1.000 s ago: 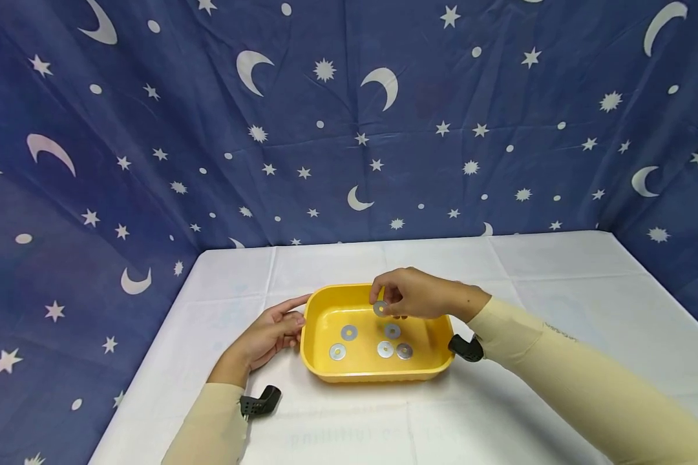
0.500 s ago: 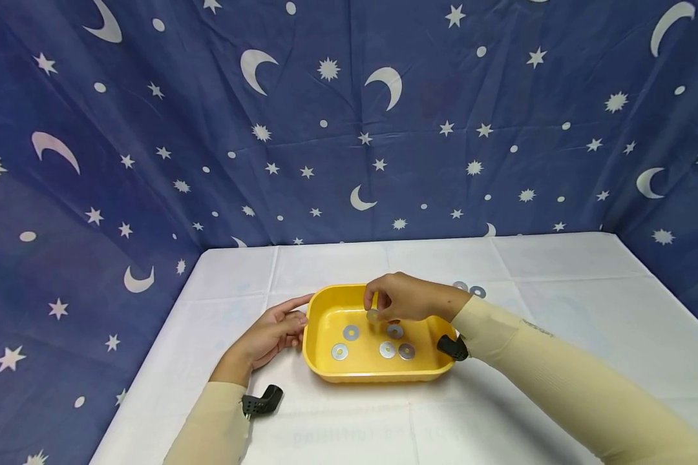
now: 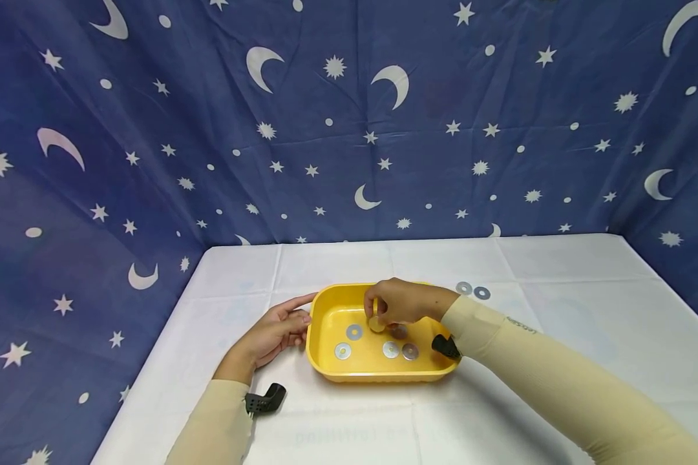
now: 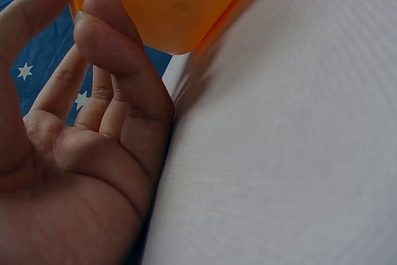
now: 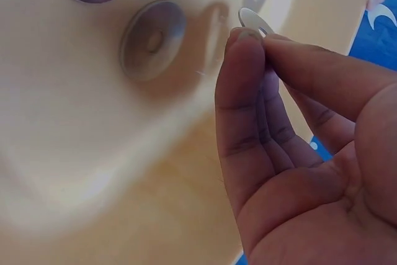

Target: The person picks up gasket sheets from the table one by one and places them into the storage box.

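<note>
My right hand is over the yellow tray and pinches a flat metal washer between thumb and fingertip. In the head view that washer is low over the tray floor, left of a washer half under the hand. Several more washers lie flat inside, among them one at the left and one nearer the front. Against the tray's left end rests my left hand, its thumb at the rim and forefinger stretched along the far corner. The left wrist view shows its fingertips touching the tray's outer wall.
Two washers lie on the white cloth behind the right forearm, one beside the other. A blue curtain with moons and stars hangs behind the table. Black wrist cameras sit on the left wrist and right wrist.
My right hand has moved slightly left and down into the tray, lowering the pinched washer. The two washers on the cloth have come into view behind the arm. The left hand holds its place.
</note>
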`<state>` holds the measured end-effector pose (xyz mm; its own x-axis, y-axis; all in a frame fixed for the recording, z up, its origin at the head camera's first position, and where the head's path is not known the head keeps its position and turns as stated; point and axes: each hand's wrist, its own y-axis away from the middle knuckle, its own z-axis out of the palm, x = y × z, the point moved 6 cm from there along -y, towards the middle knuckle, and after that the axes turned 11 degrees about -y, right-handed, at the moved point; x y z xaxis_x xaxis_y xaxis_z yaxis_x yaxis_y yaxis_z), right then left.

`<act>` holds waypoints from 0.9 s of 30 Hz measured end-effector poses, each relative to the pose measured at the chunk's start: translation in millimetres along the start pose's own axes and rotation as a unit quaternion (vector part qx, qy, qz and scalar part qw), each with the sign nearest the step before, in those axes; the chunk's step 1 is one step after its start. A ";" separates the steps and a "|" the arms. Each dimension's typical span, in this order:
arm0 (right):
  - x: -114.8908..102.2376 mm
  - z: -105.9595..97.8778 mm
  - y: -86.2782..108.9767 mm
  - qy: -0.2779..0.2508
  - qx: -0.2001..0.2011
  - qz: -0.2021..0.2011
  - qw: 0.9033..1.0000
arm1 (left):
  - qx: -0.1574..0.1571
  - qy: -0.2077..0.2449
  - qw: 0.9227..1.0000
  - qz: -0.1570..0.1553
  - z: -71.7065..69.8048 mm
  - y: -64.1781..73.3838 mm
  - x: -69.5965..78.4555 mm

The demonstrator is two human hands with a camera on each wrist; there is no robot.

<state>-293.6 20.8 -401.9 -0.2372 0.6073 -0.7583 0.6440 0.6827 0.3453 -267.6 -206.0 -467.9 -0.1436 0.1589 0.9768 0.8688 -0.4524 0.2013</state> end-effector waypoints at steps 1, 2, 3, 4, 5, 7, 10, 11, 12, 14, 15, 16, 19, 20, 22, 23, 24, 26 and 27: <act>1.3 0.8 -0.6 0.000 -0.001 0.003 1.000 | 0.000 0.000 1.000 -0.001 0.1 -0.1 0.1; 2.5 1.8 -1.3 0.001 -0.003 0.005 1.000 | 0.001 -0.001 1.000 -0.001 0.3 -0.1 0.2; 3.6 2.5 -2.0 0.001 -0.004 0.006 1.000 | 0.001 -0.001 1.000 -0.001 0.4 -0.3 0.1; 4.6 3.1 -2.8 0.000 -0.005 0.006 1.000 | 0.002 -0.001 1.000 -0.002 0.4 -0.2 0.2; 5.6 3.9 -3.7 -0.003 -0.005 0.006 1.000 | 0.003 -0.001 1.000 -0.002 0.5 -0.2 0.2; 6.9 5.4 -5.4 -0.003 -0.004 0.005 1.000 | 0.004 -0.001 1.000 -0.003 0.5 0.1 0.1; 8.0 7.2 -7.5 -0.001 -0.003 0.005 1.000 | 0.004 -0.001 1.000 -0.004 0.5 0.6 -0.2; 8.4 7.9 -8.0 -0.002 -0.003 0.006 1.000 | 0.003 -0.002 1.000 -0.004 0.6 0.6 -0.4; 8.4 8.3 -8.3 0.000 -0.001 0.007 1.000 | 0.003 -0.002 1.000 -0.004 0.6 0.7 -0.4; 8.3 8.6 -8.8 0.005 0.003 0.006 1.000 | 0.001 -0.002 1.000 -0.005 0.8 0.6 -0.6; 7.8 8.5 -9.0 0.008 0.006 0.004 1.000 | 0.002 -0.003 1.000 -0.005 0.8 0.5 -0.4; 7.3 8.4 -9.1 0.012 0.008 0.001 1.000 | 0.002 -0.003 1.000 -0.006 0.9 0.5 -0.1; 5.9 7.6 -9.6 0.028 0.016 -0.009 0.999 | 0.006 -0.005 1.000 -0.007 0.6 0.3 0.9; 5.4 7.5 -9.7 0.030 0.018 -0.011 0.999 | 0.007 -0.006 1.000 -0.007 0.5 0.2 1.3; 6.2 7.2 -10.6 0.034 0.022 -0.011 0.999 | 0.008 -0.006 1.000 -0.008 0.0 0.2 1.8; 6.8 7.4 -11.3 0.033 0.024 -0.009 0.999 | 0.008 -0.005 1.000 -0.009 -0.2 0.2 1.9; 7.7 7.6 -12.3 0.034 0.026 -0.009 0.999 | 0.008 -0.005 1.000 -0.010 -0.3 0.3 2.0; 9.2 8.0 -13.3 0.034 0.029 -0.009 0.999 | 0.008 -0.004 1.000 -0.012 -0.4 0.5 1.8; 9.8 8.3 -13.9 0.035 0.029 -0.011 0.999 | 0.008 -0.003 1.000 -0.014 -0.5 0.7 1.6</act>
<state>-298.8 13.8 -418.8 -0.3010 0.6206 -0.7241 0.6792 0.6725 0.2940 -267.5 -206.5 -466.2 -0.1642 0.1770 0.9704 0.8723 -0.4333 0.2266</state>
